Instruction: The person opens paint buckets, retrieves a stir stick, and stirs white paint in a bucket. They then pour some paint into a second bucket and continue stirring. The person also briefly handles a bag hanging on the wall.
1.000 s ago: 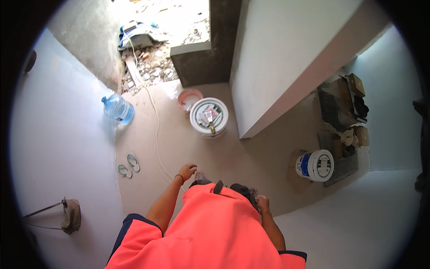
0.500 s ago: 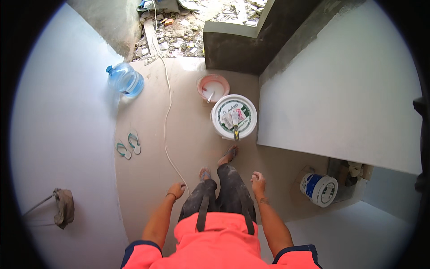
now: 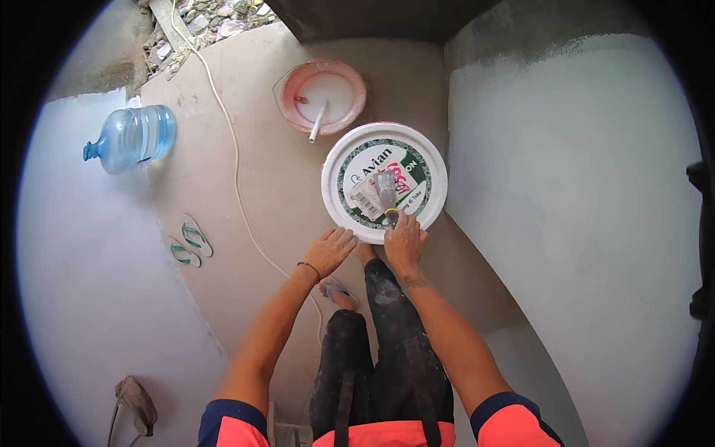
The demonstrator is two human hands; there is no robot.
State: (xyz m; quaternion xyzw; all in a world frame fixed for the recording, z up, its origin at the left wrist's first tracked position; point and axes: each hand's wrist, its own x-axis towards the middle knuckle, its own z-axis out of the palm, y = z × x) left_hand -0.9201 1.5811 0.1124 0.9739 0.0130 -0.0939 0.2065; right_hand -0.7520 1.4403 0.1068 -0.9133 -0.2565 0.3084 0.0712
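A white lidded bucket (image 3: 415,160) with a green printed label stands in front of me. A putty knife (image 3: 384,191) with a metal blade and a dark-and-yellow handle lies across its lid. My right hand (image 3: 404,240) is closed on the handle at the lid's near edge. My left hand (image 3: 331,249) is at the lid's near-left rim, fingers bent together over it. Behind the bucket sits a pink bucket (image 3: 356,94) of white liquid, with a white stick (image 3: 319,119) leaning in it.
A blue water jug (image 3: 134,138) and white-green flip-flops (image 3: 194,240) lie at left. A pale cable (image 3: 235,164) runs across the floor toward rubble (image 3: 210,18). Walls rise on both sides (image 3: 566,186). A bag (image 3: 135,402) hangs at lower left.
Both hands have moved forward to the lidded bucket, and the right has taken hold of the putty knife. The view has moved closer to the buckets.
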